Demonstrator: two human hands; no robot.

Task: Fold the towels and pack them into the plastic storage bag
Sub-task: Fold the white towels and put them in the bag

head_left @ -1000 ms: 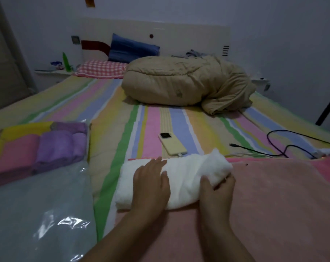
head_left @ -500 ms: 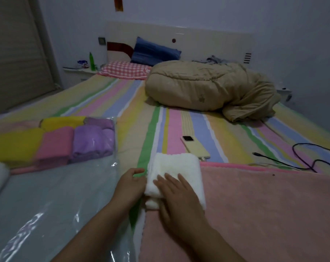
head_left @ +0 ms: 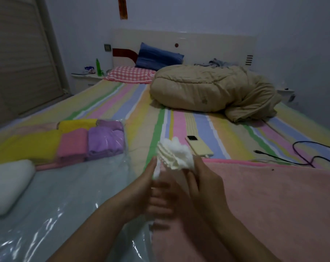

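Striped bed [head_left: 179, 125]; folded white towel [head_left: 176, 156] aloft, pinched between left hand [head_left: 149, 186] and right hand [head_left: 203, 182].

fingers [head_left: 160, 204] of left hand [head_left: 139, 188] motion-blurred, far-left white towel [head_left: 7, 186] cut by edge

Yellow phone [head_left: 199, 146], black cable [head_left: 307, 159], bundled tan duvet [head_left: 207, 89]

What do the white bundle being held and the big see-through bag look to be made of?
White towel: soft fluffy terry-like cloth, probably cotton or microfibre; fuzzy surface, layered folded edges. Storage bag: thin clear plastic film, glossy; bright wrinkled glare, packed towels show through.
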